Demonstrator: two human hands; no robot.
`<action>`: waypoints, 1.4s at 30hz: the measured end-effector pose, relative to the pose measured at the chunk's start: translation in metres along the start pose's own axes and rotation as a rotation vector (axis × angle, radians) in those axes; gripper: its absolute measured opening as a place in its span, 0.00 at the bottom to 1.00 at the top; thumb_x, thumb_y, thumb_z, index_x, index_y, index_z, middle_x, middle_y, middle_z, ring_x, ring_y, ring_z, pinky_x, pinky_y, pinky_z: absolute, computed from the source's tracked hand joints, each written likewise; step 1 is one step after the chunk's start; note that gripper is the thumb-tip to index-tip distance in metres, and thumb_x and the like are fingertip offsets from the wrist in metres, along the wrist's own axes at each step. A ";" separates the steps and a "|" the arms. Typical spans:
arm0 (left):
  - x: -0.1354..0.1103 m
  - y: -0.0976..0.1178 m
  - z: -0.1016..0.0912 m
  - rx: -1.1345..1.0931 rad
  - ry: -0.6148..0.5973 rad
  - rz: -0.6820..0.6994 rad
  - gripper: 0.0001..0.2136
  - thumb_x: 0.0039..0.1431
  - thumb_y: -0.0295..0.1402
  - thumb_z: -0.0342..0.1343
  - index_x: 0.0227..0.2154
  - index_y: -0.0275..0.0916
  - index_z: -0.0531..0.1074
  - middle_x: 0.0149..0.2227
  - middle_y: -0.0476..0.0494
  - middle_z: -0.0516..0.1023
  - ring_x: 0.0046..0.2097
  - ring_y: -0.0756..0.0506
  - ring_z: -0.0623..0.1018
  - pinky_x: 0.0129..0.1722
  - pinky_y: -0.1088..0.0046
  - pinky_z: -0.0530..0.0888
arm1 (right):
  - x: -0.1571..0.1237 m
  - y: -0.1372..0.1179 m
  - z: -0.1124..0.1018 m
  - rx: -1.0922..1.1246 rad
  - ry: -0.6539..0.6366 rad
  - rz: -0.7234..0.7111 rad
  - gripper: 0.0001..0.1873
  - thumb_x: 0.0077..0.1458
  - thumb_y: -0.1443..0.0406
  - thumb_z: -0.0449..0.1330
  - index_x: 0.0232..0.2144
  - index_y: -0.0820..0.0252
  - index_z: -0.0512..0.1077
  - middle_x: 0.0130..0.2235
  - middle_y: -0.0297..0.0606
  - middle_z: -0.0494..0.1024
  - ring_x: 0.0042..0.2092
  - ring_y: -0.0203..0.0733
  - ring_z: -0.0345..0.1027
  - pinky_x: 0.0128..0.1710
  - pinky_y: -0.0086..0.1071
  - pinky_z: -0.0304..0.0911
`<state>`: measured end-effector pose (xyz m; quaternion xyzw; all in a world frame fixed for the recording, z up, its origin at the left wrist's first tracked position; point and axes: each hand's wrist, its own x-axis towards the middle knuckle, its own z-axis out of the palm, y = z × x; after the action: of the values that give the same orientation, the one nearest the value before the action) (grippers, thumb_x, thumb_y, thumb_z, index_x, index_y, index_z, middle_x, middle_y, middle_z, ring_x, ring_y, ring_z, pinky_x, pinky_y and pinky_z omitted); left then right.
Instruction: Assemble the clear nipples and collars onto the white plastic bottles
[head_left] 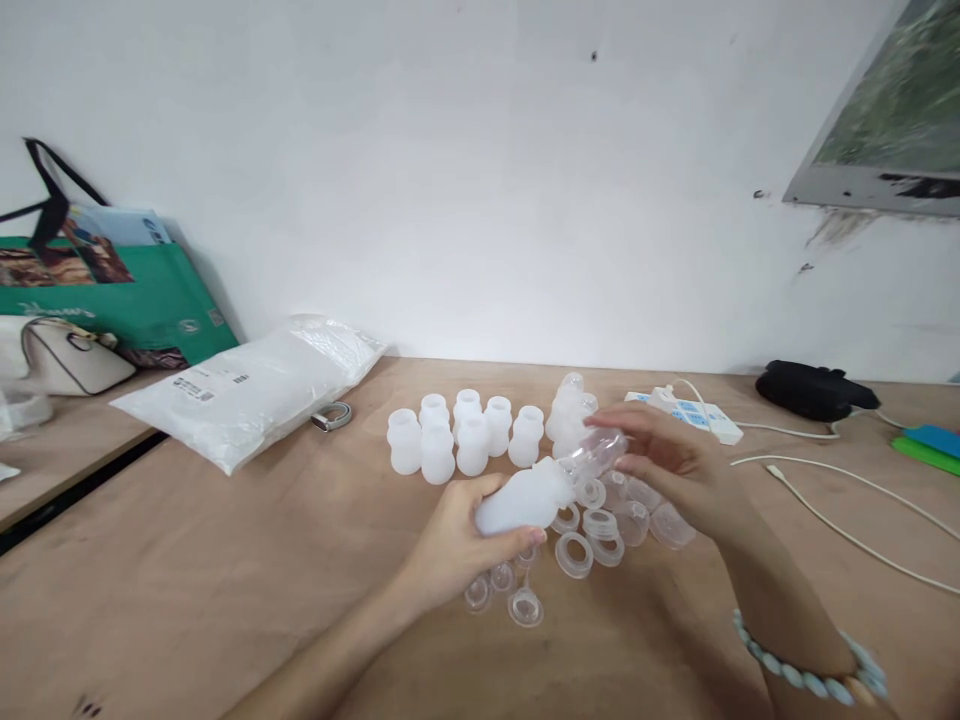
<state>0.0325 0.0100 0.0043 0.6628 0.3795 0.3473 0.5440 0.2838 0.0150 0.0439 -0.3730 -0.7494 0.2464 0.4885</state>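
My left hand is wrapped round a milky white baby bottle, tilted with its top toward the right. At that top end, my right hand grips a clear cap between thumb and fingers. The cap meets the bottle's top; whether it is seated I cannot tell. Below the hands lie several clear screw rings and clear teats. Loose clear caps lie under my right hand, partly hidden. Several open white bottles stand upright behind my left hand.
Capped bottles stand behind my right hand. Farther right are a power strip, a white cable and a black case. A plastic package, a metal ring-shaped item and a green bag are at left.
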 end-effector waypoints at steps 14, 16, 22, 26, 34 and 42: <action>0.003 0.006 -0.010 -0.207 -0.129 -0.118 0.18 0.43 0.45 0.67 0.27 0.34 0.73 0.22 0.49 0.73 0.24 0.51 0.70 0.23 0.77 0.63 | -0.004 -0.002 0.014 0.050 -0.124 -0.039 0.13 0.57 0.63 0.65 0.45 0.47 0.78 0.48 0.40 0.80 0.53 0.49 0.72 0.45 0.40 0.74; 0.003 0.007 -0.009 -0.192 -0.124 -0.130 0.18 0.43 0.45 0.68 0.27 0.34 0.73 0.22 0.49 0.73 0.24 0.51 0.70 0.23 0.77 0.63 | -0.003 -0.001 0.015 0.076 -0.131 -0.018 0.12 0.56 0.63 0.66 0.44 0.48 0.79 0.48 0.41 0.80 0.52 0.49 0.72 0.44 0.40 0.74; -0.002 0.011 -0.006 -0.203 -0.157 -0.106 0.19 0.42 0.45 0.68 0.27 0.34 0.72 0.22 0.50 0.71 0.23 0.52 0.68 0.22 0.78 0.61 | -0.003 -0.003 0.018 0.171 -0.145 -0.058 0.13 0.55 0.64 0.67 0.44 0.49 0.79 0.47 0.41 0.81 0.50 0.48 0.74 0.44 0.40 0.74; -0.001 0.011 -0.006 -0.214 -0.135 -0.095 0.19 0.43 0.46 0.68 0.27 0.33 0.73 0.23 0.49 0.72 0.23 0.52 0.69 0.22 0.78 0.63 | -0.002 -0.005 0.019 0.135 -0.136 -0.050 0.12 0.56 0.64 0.66 0.44 0.48 0.79 0.47 0.40 0.81 0.50 0.47 0.74 0.42 0.38 0.74; 0.001 0.003 -0.006 -0.224 -0.111 -0.092 0.21 0.45 0.48 0.67 0.29 0.34 0.72 0.24 0.48 0.74 0.25 0.50 0.72 0.24 0.76 0.66 | 0.006 -0.008 0.025 0.070 -0.157 -0.034 0.13 0.58 0.62 0.64 0.46 0.50 0.78 0.49 0.41 0.80 0.52 0.48 0.73 0.43 0.39 0.75; 0.005 -0.006 -0.006 -0.106 0.305 0.163 0.21 0.58 0.43 0.58 0.51 0.40 0.67 0.49 0.39 0.74 0.50 0.41 0.72 0.48 0.65 0.69 | 0.050 -0.020 -0.021 -0.209 0.193 -0.079 0.14 0.57 0.64 0.64 0.46 0.51 0.77 0.46 0.38 0.81 0.42 0.44 0.76 0.44 0.40 0.73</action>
<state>0.0283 0.0178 0.0002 0.6014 0.3841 0.5063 0.4842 0.2843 0.0431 0.0945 -0.4140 -0.7346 0.1105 0.5261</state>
